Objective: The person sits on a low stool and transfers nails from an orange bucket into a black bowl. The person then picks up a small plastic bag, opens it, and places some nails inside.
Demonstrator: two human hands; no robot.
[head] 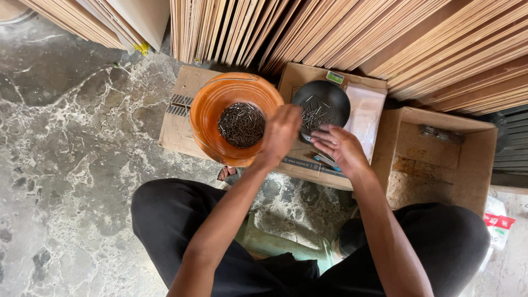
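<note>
Two hands: left hand [281, 133] curled over orange bucket [235, 116] rim, contents unseen; right hand [341, 147] open, fingers spread.
Nails [241, 124]: heaped in bucket; some in black scale pan [321, 104].
Tip: move small pinches, keeping over pan.

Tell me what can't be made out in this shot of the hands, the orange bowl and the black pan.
Head view only:
- Left hand: its fingers curl away from the camera, so whether it holds nails is hidden.
- Black pan: near rim covered by the right hand.
- Nails in the orange bowl: too small to count.
- Blue item under the right hand: mostly covered, kind unclear.
- Open box: bits at its far wall too small to identify.
</note>
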